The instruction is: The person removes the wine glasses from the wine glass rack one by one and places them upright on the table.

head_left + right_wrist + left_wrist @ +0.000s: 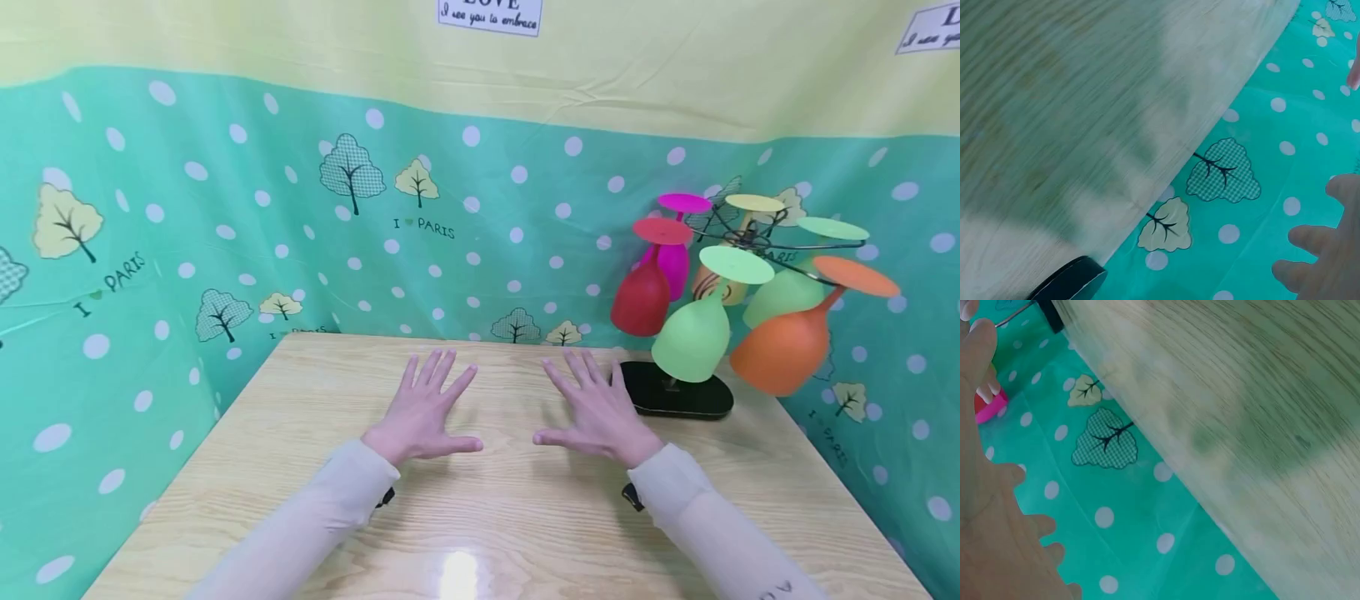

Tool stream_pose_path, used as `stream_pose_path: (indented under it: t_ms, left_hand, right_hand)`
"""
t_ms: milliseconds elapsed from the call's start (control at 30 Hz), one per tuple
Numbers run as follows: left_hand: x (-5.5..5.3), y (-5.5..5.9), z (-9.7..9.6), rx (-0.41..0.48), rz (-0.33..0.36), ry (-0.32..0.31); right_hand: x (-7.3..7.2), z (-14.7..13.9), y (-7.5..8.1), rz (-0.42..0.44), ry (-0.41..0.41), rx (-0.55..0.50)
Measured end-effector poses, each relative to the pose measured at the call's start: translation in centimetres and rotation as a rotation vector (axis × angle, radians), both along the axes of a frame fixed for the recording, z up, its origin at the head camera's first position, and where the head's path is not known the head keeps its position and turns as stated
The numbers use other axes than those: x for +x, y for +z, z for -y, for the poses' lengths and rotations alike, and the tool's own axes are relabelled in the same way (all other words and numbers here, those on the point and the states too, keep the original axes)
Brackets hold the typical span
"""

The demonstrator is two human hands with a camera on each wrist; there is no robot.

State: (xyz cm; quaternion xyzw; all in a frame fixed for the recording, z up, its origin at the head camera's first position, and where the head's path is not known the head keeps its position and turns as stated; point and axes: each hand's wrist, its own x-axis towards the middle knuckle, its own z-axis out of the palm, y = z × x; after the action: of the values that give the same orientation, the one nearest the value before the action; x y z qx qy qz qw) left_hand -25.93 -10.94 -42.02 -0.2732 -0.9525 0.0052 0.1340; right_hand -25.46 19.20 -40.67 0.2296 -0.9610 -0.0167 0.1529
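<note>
Both hands hover over the wooden table [315, 417] with fingers spread and straight. The left hand [423, 412] is left of centre and holds nothing. Opposite it, the right hand [600, 408] is also bare, its fingertips near the black base of a glass rack. On that rack hang several coloured goblets upside down by their feet: a red one [641, 296], a light green one [692, 337] and an orange one [783, 350] at the front, with magenta, yellow and another green behind. In the wrist views, the left hand [997, 531] and right hand [1329, 250] show only in part.
The rack's black oval base [678, 392] stands at the table's back right; its thin dark metal arms [780, 247] reach outward. A green dotted curtain [450, 250] with printed trees encloses the back and both sides. Light glares off the table's front.
</note>
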Motion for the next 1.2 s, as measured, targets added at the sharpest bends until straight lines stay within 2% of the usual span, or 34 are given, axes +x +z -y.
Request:
stream_pose_path:
  t_ms: [167, 300, 467, 800, 1100, 1200]
  left_hand:
    - [0.1, -0.1, -1.2, -0.039, 0.045, 0.003]
    - [0.3, -0.3, -2.2, -0.042, 0.063, -0.01]
    - [0.2, -0.5, -3.5, -0.022, 0.068, -0.052]
    - [-0.1, -0.6, -6.8, 0.013, 0.068, -0.135]
    - [-0.5, -1.2, -9.9, 0.056, 0.085, -0.195]
    - [-0.7, -1.3, -11.1, 0.044, 0.083, -0.206]
  right_hand:
    - [-0.1, -1.0, -0.5, -0.025, -0.002, 0.002]
    - [-0.1, -1.9, -0.8, 0.0, -0.02, -0.005]
    - [0.1, -3.1, -1.1, 0.018, -0.044, -0.003]
    - [0.2, -5.7, -1.6, -0.018, -0.053, -0.034]
    - [0.4, -8.4, -2.0, 0.07, -0.125, -0.072]
    - [0.4, -9.5, -2.2, 0.083, -0.153, -0.08]
